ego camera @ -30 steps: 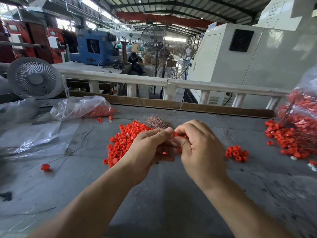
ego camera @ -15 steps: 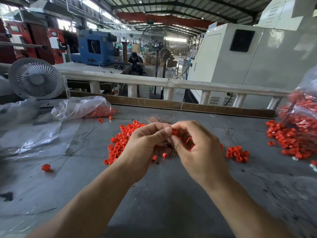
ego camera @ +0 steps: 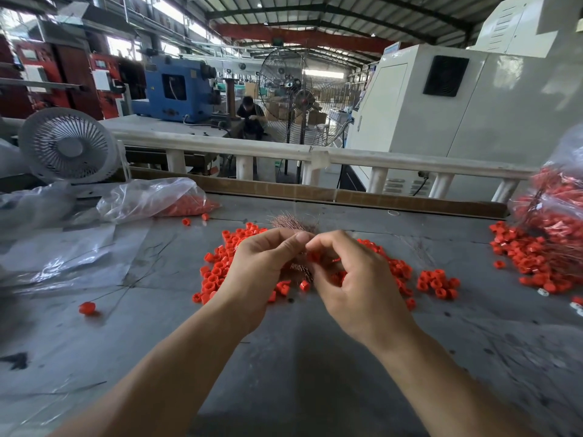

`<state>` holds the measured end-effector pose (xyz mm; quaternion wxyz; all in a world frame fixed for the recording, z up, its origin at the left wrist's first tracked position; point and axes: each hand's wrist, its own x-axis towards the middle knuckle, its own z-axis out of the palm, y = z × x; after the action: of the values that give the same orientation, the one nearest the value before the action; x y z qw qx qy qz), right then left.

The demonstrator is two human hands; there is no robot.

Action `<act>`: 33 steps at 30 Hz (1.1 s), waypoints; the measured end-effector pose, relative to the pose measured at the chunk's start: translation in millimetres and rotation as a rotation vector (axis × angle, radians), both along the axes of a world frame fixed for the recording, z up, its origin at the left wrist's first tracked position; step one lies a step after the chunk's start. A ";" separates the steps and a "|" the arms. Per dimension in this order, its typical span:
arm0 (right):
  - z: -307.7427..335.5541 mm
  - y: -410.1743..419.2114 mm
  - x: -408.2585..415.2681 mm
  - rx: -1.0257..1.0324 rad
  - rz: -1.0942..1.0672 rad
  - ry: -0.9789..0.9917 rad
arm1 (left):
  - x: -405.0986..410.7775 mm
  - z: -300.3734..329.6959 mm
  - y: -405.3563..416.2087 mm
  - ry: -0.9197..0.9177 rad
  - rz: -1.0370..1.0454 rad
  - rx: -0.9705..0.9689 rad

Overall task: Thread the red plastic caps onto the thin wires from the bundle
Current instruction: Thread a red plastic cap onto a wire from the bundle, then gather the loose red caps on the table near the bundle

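Note:
My left hand (ego camera: 262, 272) grips a bundle of thin coppery wires (ego camera: 290, 223); the wire tips fan out above my fingers and the lower ends show below them. My right hand (ego camera: 353, 279) pinches a red plastic cap (ego camera: 314, 256) right beside the left thumb, over the bundle. Both hands meet above a pile of loose red caps (ego camera: 220, 266) on the grey table (ego camera: 299, 357). A smaller heap of caps (ego camera: 437, 280) lies just right of my right hand.
A clear bag with red caps (ego camera: 151, 200) lies at the back left, by a white fan (ego camera: 67, 146). A bulging bag of capped wires (ego camera: 558, 209) and spilled caps (ego camera: 520, 250) fill the right edge. One capped wire (ego camera: 86, 308) lies at left. Plastic sheets cover the left table.
Both hands have lifted slightly and drawn together at the fingertips. The right hand has brought the cap up against the left thumb; more of the pile shows beneath them.

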<state>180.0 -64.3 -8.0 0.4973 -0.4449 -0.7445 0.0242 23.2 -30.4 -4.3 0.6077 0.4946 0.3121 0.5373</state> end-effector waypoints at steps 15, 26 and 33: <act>1.1 2.8 4.1 -0.096 -0.006 -0.038 | -4.2 -6.7 12.5 0.027 0.231 -0.002; -2.3 15.9 28.7 -0.068 -0.273 -0.050 | -5.4 -10.1 14.1 0.299 0.293 0.135; 1.6 30.1 96.0 -0.301 -0.843 -0.093 | -5.1 -13.2 15.3 0.395 0.298 0.184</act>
<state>276.0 -34.2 -6.4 0.3594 -0.7773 -0.5080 -0.0927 18.1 -15.1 -17.6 0.4015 0.5917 0.4439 0.5401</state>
